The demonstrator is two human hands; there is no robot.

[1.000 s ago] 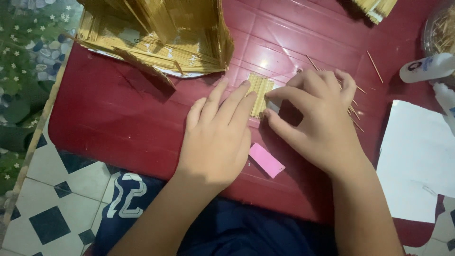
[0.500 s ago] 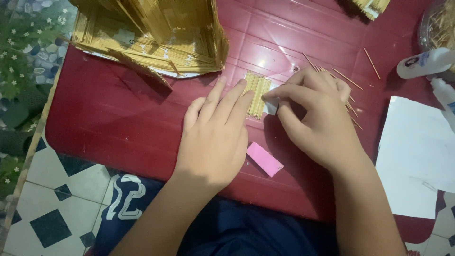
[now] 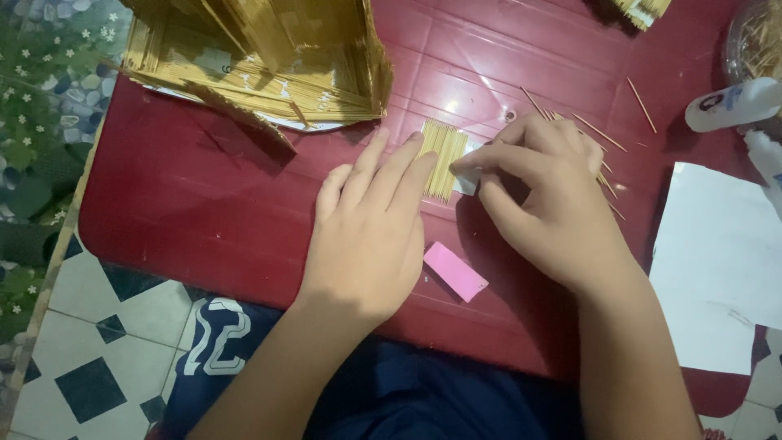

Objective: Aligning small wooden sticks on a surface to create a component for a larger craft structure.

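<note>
Glossy dark-red plastic table (image 3: 244, 212), moulded with shallow rectangular panels, fills most of the head view; black-and-white tiled floor (image 3: 90, 358) below it. At the top left stands a large model (image 3: 269, 57) built of thin straw-coloured sticks laid side by side, ribbed in texture, with slanted panels. White paper sheet (image 3: 721, 261), flat and matte, lies at the right edge. Left hand (image 3: 371, 236) lies palm down on the table, fingers extended and flat, fingertips touching the left edge of the small stick panel (image 3: 444, 159); it presses, grips nothing. Right hand (image 3: 554, 200) is curled, thumb and forefinger pinched at the panel's right edge, where a small white piece shows under the fingertip. The panel is a small rectangle of parallel pale-yellow sticks, flat on the table between the two hands, just right of the model. White glue bottle (image 3: 737, 102), smooth plastic, lies on its side at the far right. Pink rectangular slip (image 3: 454, 271), smooth, lies near the table's front edge between the wrists. Loose thin sticks (image 3: 603, 134) are scattered behind the right hand.
</note>
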